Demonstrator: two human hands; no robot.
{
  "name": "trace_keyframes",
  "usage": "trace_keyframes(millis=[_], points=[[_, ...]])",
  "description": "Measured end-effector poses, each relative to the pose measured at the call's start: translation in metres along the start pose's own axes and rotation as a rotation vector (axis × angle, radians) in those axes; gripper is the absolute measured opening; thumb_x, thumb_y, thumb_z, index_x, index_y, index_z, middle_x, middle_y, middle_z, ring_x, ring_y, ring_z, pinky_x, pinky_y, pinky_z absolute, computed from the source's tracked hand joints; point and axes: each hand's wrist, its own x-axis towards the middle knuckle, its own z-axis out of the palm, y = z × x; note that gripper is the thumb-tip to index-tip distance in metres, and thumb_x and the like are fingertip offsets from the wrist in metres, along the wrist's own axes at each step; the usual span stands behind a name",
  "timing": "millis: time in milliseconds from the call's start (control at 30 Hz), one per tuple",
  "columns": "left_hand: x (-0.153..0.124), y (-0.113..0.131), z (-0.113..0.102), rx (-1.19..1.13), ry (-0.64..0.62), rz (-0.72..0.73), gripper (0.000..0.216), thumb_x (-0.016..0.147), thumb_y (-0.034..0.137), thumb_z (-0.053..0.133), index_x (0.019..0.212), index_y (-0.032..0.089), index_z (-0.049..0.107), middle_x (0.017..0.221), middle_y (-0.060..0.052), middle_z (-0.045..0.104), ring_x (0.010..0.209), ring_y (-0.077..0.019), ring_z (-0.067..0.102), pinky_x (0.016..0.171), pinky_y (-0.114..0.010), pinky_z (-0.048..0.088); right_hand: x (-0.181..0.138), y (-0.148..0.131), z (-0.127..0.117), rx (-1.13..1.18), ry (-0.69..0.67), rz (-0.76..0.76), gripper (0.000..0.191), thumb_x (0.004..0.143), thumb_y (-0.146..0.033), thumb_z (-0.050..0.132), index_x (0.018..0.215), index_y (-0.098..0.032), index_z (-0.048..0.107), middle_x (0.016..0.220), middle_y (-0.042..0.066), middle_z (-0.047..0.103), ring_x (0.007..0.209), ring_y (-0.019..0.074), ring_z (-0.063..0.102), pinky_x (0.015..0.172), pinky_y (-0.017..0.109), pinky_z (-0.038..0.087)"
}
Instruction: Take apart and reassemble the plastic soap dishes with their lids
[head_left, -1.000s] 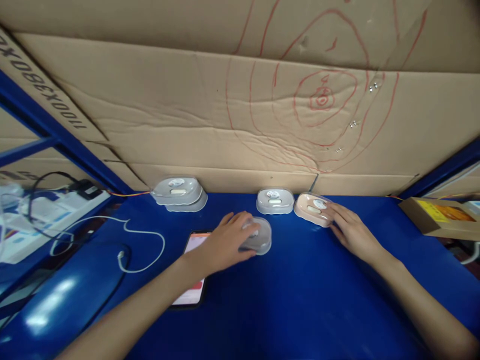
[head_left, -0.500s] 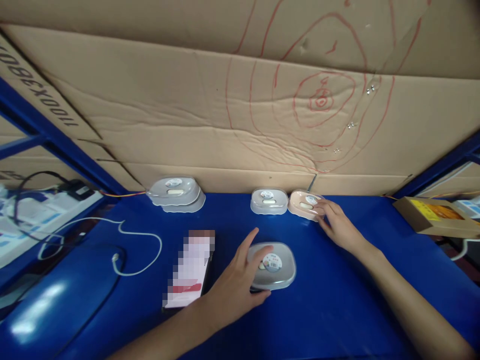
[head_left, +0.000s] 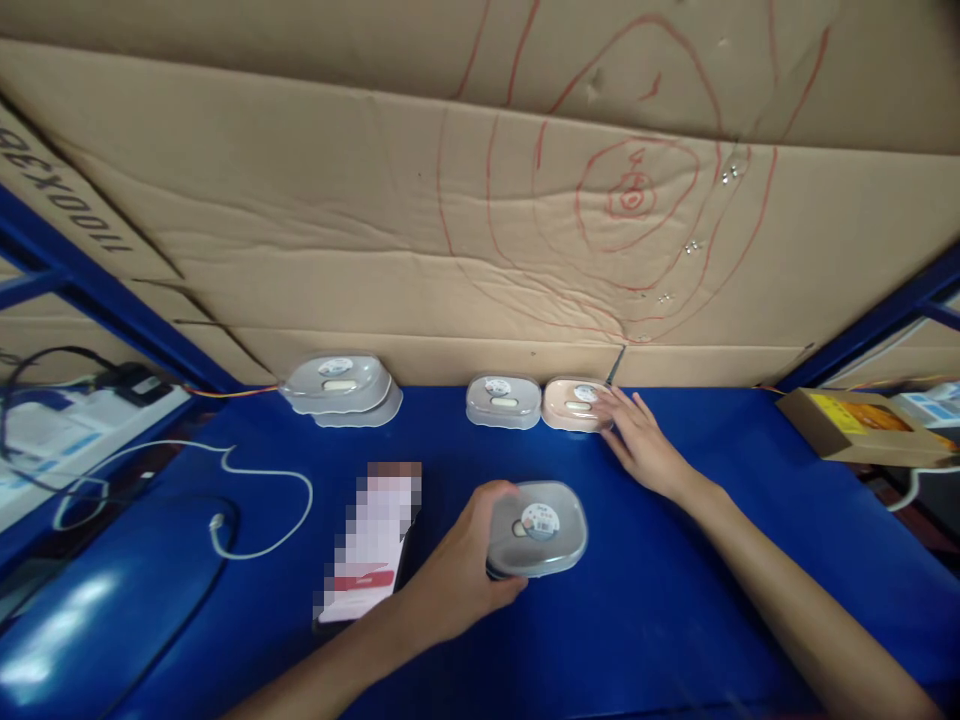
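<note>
My left hand (head_left: 457, 570) is wrapped round the left side of a grey lidded box (head_left: 544, 525) that stands on the blue table (head_left: 637, 620) in front of me. My right hand (head_left: 637, 440) reaches to the back, fingers stretched out and touching the right end of a peach-coloured box (head_left: 571, 404) by the cardboard wall. A grey box (head_left: 502, 399) stands right beside the peach one on its left. Further left at the wall lies a stack of two grey boxes (head_left: 339, 385).
A phone (head_left: 371, 540) lies face up left of my left hand. A white cable (head_left: 255, 500) curls across the table's left part. A cardboard wall (head_left: 450, 220) with red circles closes the back. A flat carton (head_left: 862, 425) sits at the far right; a blue frame (head_left: 97, 290) at the left.
My left hand pulled the grey box from the back toward me and now grips its side. My right hand stayed at the peach box and pushed it up beside the grey one.
</note>
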Motion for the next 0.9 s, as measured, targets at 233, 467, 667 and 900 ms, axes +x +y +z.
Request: trace_keyframes(millis=[233, 467, 667, 900], points=[[0.0, 0.005, 0.003, -0.212, 0.048, 0.034, 0.087, 0.076, 0.028, 0.087, 0.144, 0.029, 0.033, 0.148, -0.012, 0.049, 0.136, -0.0316, 0.054, 0.113, -0.05, 0.046, -0.025, -0.098, -0.017, 0.334, -0.427, -0.19, 0.092, 0.091, -0.062, 0.073, 0.165, -0.034, 0.028, 0.175, 0.011, 0.026, 0.16, 0.0339, 0.026, 0.126, 0.056, 0.035], [-0.004, 0.014, 0.007, -0.65, 0.067, 0.01, 0.103, 0.072, 0.045, 0.095, 0.145, 0.035, 0.023, 0.15, -0.013, 0.047, 0.14, -0.0315, 0.054, 0.115, -0.051, 0.047, -0.046, -0.105, 0.001, 0.5, -0.323, -0.137, 0.085, 0.097, -0.058, 0.067, 0.166, -0.032, 0.025, 0.171, 0.015, 0.032, 0.158, 0.0347, 0.031, 0.123, 0.057, 0.039], [-0.013, 0.019, 0.008, -0.654, -0.056, 0.009, 0.111, 0.07, 0.041, 0.097, 0.15, 0.035, 0.021, 0.151, -0.014, 0.047, 0.137, -0.0317, 0.055, 0.118, -0.053, 0.041, -0.04, -0.078, 0.0, 0.367, -0.158, -0.053, 0.071, 0.101, -0.048, 0.064, 0.161, -0.028, 0.033, 0.169, 0.016, 0.033, 0.158, 0.0345, 0.031, 0.125, 0.058, 0.036], [-0.016, 0.022, 0.01, -0.48, -0.284, 0.015, 0.094, 0.063, 0.052, 0.097, 0.14, 0.029, 0.049, 0.134, -0.01, 0.061, 0.121, -0.0321, 0.062, 0.105, -0.048, 0.05, -0.023, -0.054, 0.025, 0.054, -0.205, -0.104, 0.062, 0.1, -0.046, 0.066, 0.155, -0.028, 0.046, 0.165, 0.011, 0.045, 0.156, 0.0337, 0.036, 0.123, 0.061, 0.038]])
